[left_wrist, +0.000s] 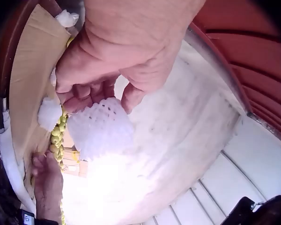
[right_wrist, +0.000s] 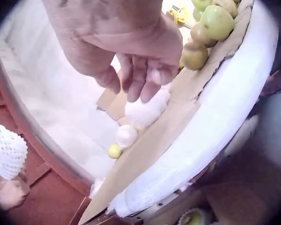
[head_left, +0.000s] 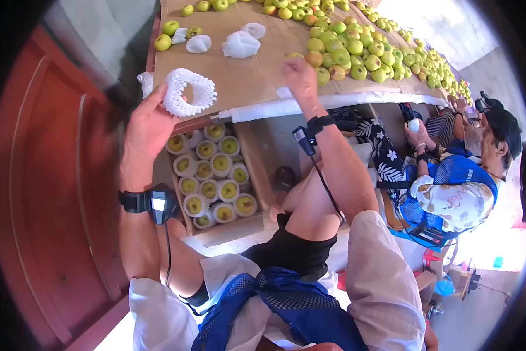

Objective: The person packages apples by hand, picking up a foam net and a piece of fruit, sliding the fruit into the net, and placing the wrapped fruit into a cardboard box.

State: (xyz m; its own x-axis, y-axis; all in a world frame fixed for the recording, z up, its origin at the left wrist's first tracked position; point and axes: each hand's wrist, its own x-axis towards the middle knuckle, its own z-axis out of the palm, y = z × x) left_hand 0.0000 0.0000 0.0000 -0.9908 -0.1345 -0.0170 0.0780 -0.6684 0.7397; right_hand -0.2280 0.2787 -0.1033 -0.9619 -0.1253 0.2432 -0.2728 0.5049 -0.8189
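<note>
My left hand (head_left: 144, 126) pinches the edge of a white foam net sleeve (head_left: 203, 95) between thumb and fingers, above the table's near left corner. In the left wrist view the sleeve (left_wrist: 100, 130) hangs from the fingertips, its mesh spread. My right hand (head_left: 301, 81) hovers over the table's front edge, close to the apple pile (head_left: 356, 50). Its fingers hang loosely curled with nothing between them in the right wrist view. More foam sleeves (head_left: 241, 45) lie on the cardboard (head_left: 216, 64) covering the table.
Below the table edge, a cardboard box (head_left: 257, 172) holds rows of apples in foam sleeves (head_left: 220, 164). A few loose apples (head_left: 163, 42) sit at the table's left edge. A red panelled door (head_left: 52, 175) stands left. Another person (head_left: 456, 187) sits to the right, holding something white.
</note>
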